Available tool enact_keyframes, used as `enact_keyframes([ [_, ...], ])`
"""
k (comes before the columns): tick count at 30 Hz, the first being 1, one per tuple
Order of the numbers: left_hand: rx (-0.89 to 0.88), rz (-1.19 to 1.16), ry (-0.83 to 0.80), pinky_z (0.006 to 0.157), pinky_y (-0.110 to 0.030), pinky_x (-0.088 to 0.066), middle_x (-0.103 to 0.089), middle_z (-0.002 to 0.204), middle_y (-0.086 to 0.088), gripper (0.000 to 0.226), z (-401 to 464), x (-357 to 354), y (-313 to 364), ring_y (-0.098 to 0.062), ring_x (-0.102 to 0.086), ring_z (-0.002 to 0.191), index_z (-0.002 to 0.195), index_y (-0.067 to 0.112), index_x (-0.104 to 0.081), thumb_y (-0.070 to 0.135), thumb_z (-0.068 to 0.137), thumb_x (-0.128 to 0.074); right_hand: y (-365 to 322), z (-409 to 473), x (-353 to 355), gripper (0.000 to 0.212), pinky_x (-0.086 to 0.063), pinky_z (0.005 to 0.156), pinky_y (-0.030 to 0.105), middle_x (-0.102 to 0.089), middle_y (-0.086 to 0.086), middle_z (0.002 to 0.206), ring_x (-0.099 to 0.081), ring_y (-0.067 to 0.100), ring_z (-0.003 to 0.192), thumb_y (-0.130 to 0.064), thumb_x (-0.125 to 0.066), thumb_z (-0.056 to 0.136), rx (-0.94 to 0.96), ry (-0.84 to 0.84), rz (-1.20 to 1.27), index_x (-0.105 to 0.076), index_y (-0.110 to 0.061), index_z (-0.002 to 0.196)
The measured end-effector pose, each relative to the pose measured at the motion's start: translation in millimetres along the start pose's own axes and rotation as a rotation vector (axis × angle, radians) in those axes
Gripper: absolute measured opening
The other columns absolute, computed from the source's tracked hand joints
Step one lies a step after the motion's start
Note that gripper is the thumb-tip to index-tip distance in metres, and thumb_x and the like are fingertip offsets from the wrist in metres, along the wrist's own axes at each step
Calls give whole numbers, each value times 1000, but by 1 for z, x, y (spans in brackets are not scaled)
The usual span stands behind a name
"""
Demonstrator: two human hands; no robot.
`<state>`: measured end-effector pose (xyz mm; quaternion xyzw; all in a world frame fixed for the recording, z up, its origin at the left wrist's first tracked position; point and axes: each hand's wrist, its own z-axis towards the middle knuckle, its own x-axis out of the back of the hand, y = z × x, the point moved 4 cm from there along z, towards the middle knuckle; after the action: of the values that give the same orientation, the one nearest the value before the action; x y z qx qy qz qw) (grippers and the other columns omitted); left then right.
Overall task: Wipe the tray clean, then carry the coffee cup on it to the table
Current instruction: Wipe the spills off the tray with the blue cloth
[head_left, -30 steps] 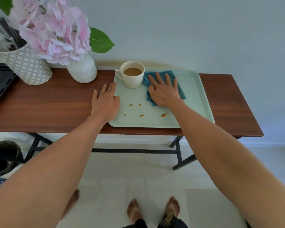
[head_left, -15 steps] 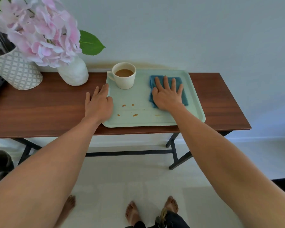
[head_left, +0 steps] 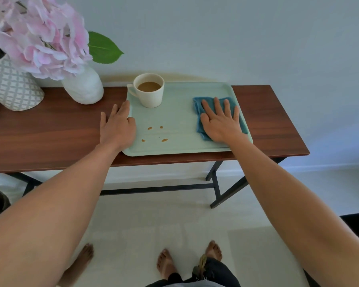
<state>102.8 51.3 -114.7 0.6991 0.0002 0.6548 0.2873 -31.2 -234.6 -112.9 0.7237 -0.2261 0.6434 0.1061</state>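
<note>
Head view: the pale mint rectangular plastic tray (head_left: pixel 180 146) lies on the dark wood tabletop (head_left: pixel 50 137), four brown coffee drops (head_left: pixel 164 140) toward its 7 o'clock. A cream ceramic coffee cup (head_left: pixel 150 91) stands at its 11 o'clock corner. At 3 o'clock the right hand (head_left: pixel 220 121) presses flat, fingers spread, on a folded blue cloth (head_left: pixel 200 125). The left hand (head_left: pixel 117 127), open and empty, braces the 9 o'clock rim. Best to sweep toward 9 o'clock, staying below the cup.

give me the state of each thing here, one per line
tray: flat on table, four brown drops unwiped
coffee cup: upright, coffee inside
blue cloth: pressed flat under right hand
left hand: flat, on tray's left edge
</note>
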Motion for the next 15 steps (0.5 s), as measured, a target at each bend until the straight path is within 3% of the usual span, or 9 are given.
enact_keyframes([
  [9,9,-1,-7,125,-48,4,-21,169,2,63,-1,0,1,-18,-6,157,163,19,-15,21,100,-23,-63,-22,-12,61,18,117,59,10,2,171,17,30,155,-56,-6,102,218,-44,20,6,-44,160],
  [15,7,-12,-2,125,-48,4,-22,168,2,62,-2,0,1,-18,-6,157,163,20,-16,21,101,-23,-6,-25,-4,61,17,120,57,13,-1,171,16,29,155,-52,-8,102,-14,-61,64,4,-42,161],
])
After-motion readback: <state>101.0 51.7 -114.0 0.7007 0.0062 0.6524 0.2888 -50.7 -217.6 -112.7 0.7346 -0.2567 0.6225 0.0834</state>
